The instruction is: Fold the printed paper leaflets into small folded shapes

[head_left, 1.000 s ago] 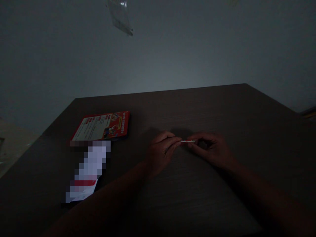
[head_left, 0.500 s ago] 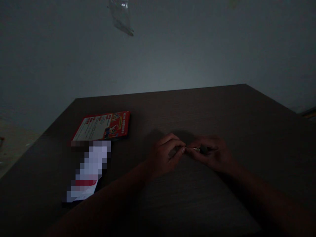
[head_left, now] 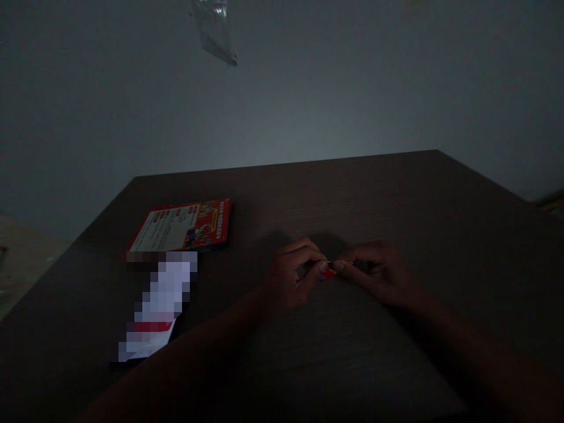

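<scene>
A person's left hand (head_left: 294,275) and right hand (head_left: 379,274) are clamped on a small red piece (head_left: 327,275), pinched between them over a dark table (head_left: 317,200) in dim light. To the left lie a red printed pack (head_left: 176,228) and, beside the left forearm (head_left: 215,326), a bright, blurred-out object (head_left: 164,302); a clear bag (head_left: 215,29) hangs against the wall (head_left: 335,88).

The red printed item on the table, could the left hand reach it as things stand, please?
Probably yes: no obstacle shows between the left hand and the red printed item, though that hand seems busy pinching a small red piece.
</scene>
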Available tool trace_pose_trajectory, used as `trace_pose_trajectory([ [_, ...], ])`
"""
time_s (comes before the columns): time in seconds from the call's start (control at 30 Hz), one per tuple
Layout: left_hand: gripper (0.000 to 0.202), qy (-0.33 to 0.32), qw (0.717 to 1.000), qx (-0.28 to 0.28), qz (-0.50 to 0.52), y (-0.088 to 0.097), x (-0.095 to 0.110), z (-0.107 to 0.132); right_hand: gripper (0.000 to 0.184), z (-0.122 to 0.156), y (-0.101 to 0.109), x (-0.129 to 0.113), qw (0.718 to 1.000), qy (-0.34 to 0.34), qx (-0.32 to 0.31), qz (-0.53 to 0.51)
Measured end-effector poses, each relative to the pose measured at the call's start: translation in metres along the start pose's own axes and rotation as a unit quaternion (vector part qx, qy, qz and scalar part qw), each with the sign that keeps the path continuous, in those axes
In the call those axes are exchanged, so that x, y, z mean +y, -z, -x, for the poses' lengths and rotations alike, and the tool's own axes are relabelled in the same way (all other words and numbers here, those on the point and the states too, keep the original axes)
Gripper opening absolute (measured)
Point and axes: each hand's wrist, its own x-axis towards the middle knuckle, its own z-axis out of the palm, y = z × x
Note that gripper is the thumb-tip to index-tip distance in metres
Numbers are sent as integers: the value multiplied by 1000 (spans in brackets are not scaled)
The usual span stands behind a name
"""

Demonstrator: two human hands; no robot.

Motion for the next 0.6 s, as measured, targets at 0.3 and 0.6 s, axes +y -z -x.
trace_pose_trajectory([
  [0.3, 24, 76, 995, -49, 45, 0, -4, 0, 23, 2, -2, 6, 999, -36, 5, -41],
  [0.6, 27, 80, 997, -14, -15, -2, 0, 1, 27, 1, -4, 5, 995, -63, -10, -72],
])
